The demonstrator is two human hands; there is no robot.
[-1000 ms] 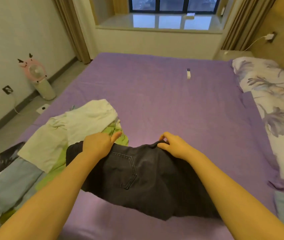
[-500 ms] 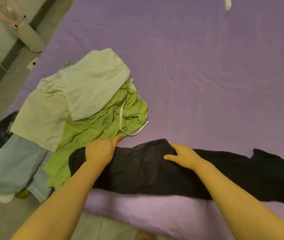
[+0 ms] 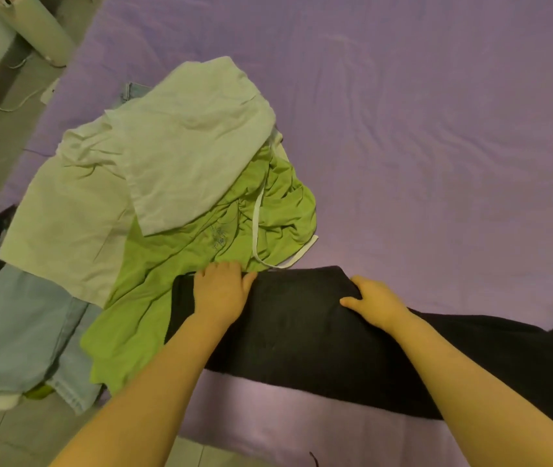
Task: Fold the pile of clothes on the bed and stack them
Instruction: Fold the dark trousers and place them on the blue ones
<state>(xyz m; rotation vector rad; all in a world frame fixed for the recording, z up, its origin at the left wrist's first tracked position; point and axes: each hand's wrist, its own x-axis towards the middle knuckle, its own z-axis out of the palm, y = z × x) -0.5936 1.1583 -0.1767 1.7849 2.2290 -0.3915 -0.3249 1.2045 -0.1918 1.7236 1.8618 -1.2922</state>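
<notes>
Right now my left hand (image 3: 222,291) lies flat on the long black trousers (image 3: 302,332) and my right hand (image 3: 374,303) curls over their far edge; their legs run off rightward along the purple bed (image 3: 436,129). Beyond-left, a crumpled green shirt (image 3: 234,230) touches them.

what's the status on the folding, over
Both hands on black pants: left hand flat, right hand gripping top edge. Pants lie flat along bed. Unfolded pile touches pants' left end.
</notes>
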